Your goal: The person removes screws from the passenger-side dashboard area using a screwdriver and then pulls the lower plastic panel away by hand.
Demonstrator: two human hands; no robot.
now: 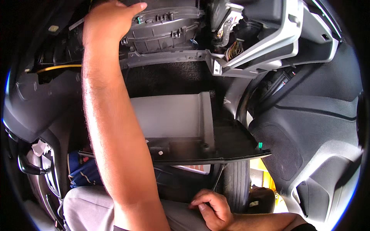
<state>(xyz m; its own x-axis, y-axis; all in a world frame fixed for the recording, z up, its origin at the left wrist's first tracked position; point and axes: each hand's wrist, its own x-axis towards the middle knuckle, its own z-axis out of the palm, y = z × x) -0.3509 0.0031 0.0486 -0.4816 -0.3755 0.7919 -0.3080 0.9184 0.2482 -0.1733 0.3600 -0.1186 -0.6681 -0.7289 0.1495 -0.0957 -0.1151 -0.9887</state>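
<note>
My left arm stretches up across the opened dashboard. My left hand point(110, 20) lies at the top edge beside a ribbed black plastic housing point(163, 34); its thumb sticks out to the right, and its other fingers are mostly hidden. Low in the view, my right hand point(212, 210) rests near my thigh, fingers curled loosely in, with no object showing in them. Between the hands lies a lowered dark panel with a grey box-shaped back point(169, 115), apparently a glove box. A thin cord point(219, 177) runs down from its near edge toward my right hand.
A grey dashboard frame point(269, 40) juts out at the upper right above bundled wires point(235, 49). The door panel point(308, 127) stands at right. A yellow cable point(58, 67) runs at the left, and a dark blue cloth item point(83, 169) sits beside my knee.
</note>
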